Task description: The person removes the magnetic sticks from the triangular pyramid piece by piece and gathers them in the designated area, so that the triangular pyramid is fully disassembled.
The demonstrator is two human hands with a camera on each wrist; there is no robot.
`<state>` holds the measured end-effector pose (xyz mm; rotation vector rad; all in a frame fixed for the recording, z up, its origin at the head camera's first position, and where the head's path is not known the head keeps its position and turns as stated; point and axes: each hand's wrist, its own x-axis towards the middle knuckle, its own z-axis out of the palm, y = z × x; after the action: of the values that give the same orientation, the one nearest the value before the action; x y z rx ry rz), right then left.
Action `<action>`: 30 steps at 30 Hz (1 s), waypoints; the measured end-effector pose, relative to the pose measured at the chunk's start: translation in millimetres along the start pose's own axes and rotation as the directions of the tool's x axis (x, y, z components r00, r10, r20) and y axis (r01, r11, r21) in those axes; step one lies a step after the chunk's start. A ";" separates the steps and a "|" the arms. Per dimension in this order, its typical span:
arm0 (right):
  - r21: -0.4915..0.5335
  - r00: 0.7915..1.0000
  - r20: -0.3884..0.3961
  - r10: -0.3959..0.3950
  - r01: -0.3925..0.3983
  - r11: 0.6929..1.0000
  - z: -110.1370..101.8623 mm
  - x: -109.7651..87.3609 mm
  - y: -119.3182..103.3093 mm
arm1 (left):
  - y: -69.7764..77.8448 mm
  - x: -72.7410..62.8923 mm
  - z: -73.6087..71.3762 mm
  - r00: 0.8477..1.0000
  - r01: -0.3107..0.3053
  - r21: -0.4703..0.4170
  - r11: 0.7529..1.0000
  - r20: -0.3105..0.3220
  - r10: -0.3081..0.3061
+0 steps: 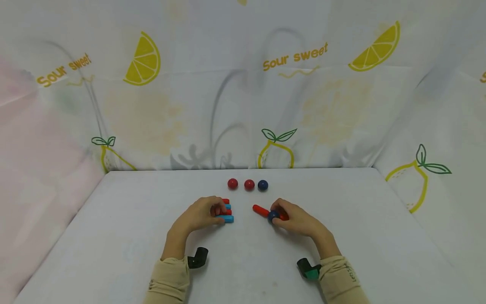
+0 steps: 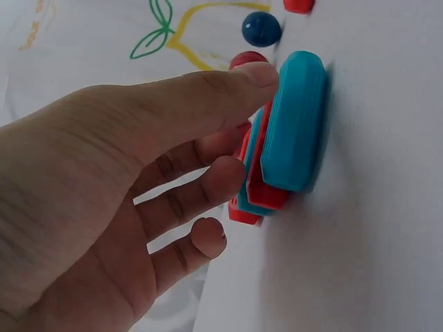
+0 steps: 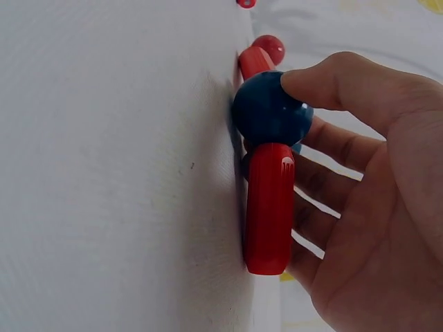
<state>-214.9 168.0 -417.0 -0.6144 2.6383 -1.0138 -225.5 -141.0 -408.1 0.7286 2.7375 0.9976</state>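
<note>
My right hand (image 1: 300, 218) pinches a dark blue ball (image 3: 270, 111) between thumb and fingers, low over the white table. A red rod (image 3: 270, 214) meets the ball on the near side, and another red rod (image 1: 260, 210) sticks out from it toward the left. Left of this, my left hand (image 1: 199, 214) lies over a row of short rods, alternating red and light blue. In the left wrist view its thumb is beside the end of the nearest light blue rod (image 2: 296, 121), with the other fingers loosely bent by a red rod (image 2: 266, 194).
Behind the hands, a red ball (image 1: 233, 183), a second red ball (image 1: 249, 185) and a dark blue ball (image 1: 263, 185) stand in a line on the white table (image 1: 133, 236). A lemon-printed cloth (image 1: 212, 97) hangs along the back edge and sides.
</note>
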 end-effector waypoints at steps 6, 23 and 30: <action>0.006 0.999 0.044 -0.021 0.021 1.000 0.2 0.1 -1.4 | 17.4 9.5 15.0 0.996 -0.073 0.036 0.997 -0.048 0.075; 0.043 0.993 0.067 -0.096 0.093 0.995 3.3 -1.0 -3.7 | 46.1 29.4 56.1 0.985 -0.161 0.132 0.978 0.084 0.151; 0.024 0.995 0.068 -0.072 0.071 0.997 4.2 0.7 -6.8 | 41.1 19.0 33.4 0.976 -0.155 0.064 0.986 0.167 0.142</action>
<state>-211.9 160.7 -415.5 -0.7306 2.5593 -1.0206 -216.4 -85.5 -407.1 0.9939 2.6244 0.8232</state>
